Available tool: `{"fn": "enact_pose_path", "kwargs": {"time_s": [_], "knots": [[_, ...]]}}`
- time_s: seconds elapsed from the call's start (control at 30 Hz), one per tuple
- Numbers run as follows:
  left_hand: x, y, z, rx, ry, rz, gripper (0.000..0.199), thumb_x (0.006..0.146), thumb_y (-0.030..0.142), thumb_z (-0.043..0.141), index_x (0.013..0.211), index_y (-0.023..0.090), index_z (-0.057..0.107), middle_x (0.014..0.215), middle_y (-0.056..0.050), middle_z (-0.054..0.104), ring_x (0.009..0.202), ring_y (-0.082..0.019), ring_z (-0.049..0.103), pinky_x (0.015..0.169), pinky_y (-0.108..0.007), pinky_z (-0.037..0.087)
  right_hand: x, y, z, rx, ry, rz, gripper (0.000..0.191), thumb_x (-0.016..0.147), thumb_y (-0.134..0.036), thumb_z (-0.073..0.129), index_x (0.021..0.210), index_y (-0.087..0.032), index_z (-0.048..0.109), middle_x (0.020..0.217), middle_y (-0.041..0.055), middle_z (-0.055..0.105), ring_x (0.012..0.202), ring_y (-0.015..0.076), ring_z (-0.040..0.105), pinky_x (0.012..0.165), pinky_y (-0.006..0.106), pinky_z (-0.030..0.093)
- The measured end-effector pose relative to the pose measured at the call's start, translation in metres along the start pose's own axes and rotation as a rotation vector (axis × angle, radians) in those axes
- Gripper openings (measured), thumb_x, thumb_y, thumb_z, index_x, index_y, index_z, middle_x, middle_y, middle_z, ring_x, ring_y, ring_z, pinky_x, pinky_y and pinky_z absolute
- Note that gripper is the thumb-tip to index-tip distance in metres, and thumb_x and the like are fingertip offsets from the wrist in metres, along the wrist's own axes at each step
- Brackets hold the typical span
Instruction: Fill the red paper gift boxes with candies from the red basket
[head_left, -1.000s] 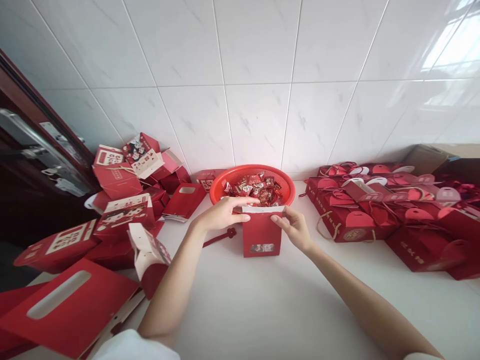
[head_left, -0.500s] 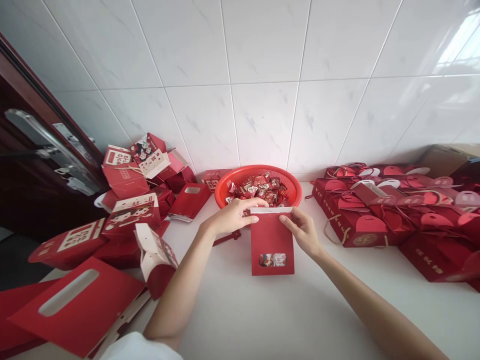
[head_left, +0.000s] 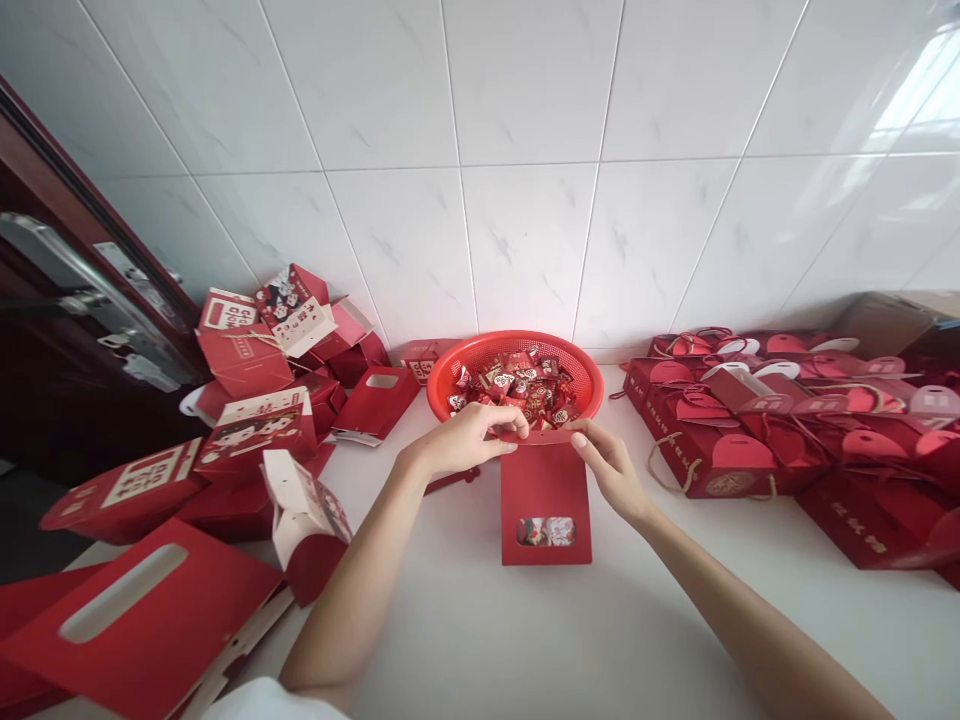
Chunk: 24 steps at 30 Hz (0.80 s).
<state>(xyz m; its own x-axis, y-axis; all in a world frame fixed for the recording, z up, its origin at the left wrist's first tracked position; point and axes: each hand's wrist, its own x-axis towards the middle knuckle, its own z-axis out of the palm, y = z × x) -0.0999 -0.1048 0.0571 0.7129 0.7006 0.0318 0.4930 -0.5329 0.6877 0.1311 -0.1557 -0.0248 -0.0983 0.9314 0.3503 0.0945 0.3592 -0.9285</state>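
Observation:
A red paper gift box (head_left: 546, 487) stands before me on the white table, with wrapped candies (head_left: 545, 531) showing through its small window. Its top flap (head_left: 546, 437) is folded over toward me. My left hand (head_left: 476, 437) pinches the flap's left end between thumb and fingers. At the other end, my right hand (head_left: 606, 462) grips the flap's right corner with thumb and forefinger. Just behind the box sits a red plastic basket (head_left: 442, 374) holding many red-wrapped candies (head_left: 525, 380). A thin dark red strip (head_left: 450, 481) lies left of the box, partly under my left hand.
Flat and folded red boxes (head_left: 150, 610) are piled on the left, beside a dark door with a metal handle (head_left: 64, 270). Rows of closed red boxes with cord handles (head_left: 735, 440) stand on the right, a brown carton (head_left: 885, 325) behind them. A tiled wall (head_left: 525, 240) borders the back.
The box's top flap has gone from standing with its pale edge showing to folded over toward me. Both hands have shifted slightly, and the box sits a little nearer.

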Motion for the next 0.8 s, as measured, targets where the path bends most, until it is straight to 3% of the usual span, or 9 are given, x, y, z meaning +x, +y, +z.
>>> {"fn": "enact_pose_path", "kwargs": {"time_s": [0.13,0.27,0.43,0.6,0.7,0.8], "knots": [[-0.003,0.003,-0.002,-0.007,-0.025,-0.054,0.010,0.084,0.026,0.061,0.092,0.021,0.066,0.099,-0.001,0.072,0.081,-0.017,0.066,0.075,-0.027,0.051,0.002,0.001,0.003,0.051,-0.013,0.066,0.039,0.090,-0.060,0.062,0.096,-0.021,0.065,0.091,0.0045,0.067,0.085,0.0217,0.062,0.075,0.033,0.052],[-0.003,0.000,-0.004,-0.011,-0.118,-0.124,0.027,0.080,0.039,0.071,0.100,0.021,0.070,0.098,-0.002,0.073,0.062,-0.015,0.065,0.060,-0.027,0.051,0.001,0.002,0.003,0.164,-0.050,0.135,0.040,0.085,-0.060,0.068,0.097,-0.022,0.066,0.093,0.0050,0.070,0.086,0.0229,0.066,0.076,0.035,0.056],[-0.002,0.002,0.000,0.002,0.001,0.040,0.025,0.088,0.027,0.059,0.110,0.023,0.069,0.110,-0.002,0.074,0.099,-0.020,0.069,0.089,-0.030,0.053,-0.004,-0.002,0.002,0.269,-0.044,0.170,0.039,0.083,-0.057,0.073,0.095,-0.021,0.066,0.095,0.0046,0.072,0.086,0.0214,0.067,0.081,0.035,0.055],[-0.001,0.013,0.011,-0.026,0.019,0.147,0.026,0.086,0.027,0.063,0.111,0.023,0.071,0.106,-0.003,0.076,0.098,-0.021,0.070,0.088,-0.032,0.056,-0.024,-0.016,-0.004,0.296,-0.051,0.150,0.035,0.087,-0.054,0.069,0.094,-0.020,0.069,0.093,0.0046,0.073,0.082,0.0197,0.067,0.079,0.034,0.055],[0.003,0.015,0.018,-0.097,0.012,0.177,0.032,0.087,0.036,0.067,0.116,0.023,0.070,0.106,-0.004,0.076,0.103,-0.023,0.071,0.092,-0.034,0.056,-0.046,-0.026,-0.018,0.178,0.035,0.095,0.033,0.088,-0.053,0.068,0.089,-0.020,0.070,0.087,0.0042,0.072,0.077,0.0182,0.065,0.072,0.031,0.054],[0.012,0.008,0.025,-0.160,0.047,0.169,0.037,0.088,0.045,0.067,0.116,0.022,0.069,0.109,-0.006,0.077,0.107,-0.024,0.071,0.096,-0.036,0.056,-0.077,-0.040,-0.046,0.012,0.220,0.032,0.030,0.088,-0.050,0.070,0.090,-0.020,0.072,0.083,0.0035,0.070,0.074,0.0170,0.064,0.066,0.028,0.051]]}}
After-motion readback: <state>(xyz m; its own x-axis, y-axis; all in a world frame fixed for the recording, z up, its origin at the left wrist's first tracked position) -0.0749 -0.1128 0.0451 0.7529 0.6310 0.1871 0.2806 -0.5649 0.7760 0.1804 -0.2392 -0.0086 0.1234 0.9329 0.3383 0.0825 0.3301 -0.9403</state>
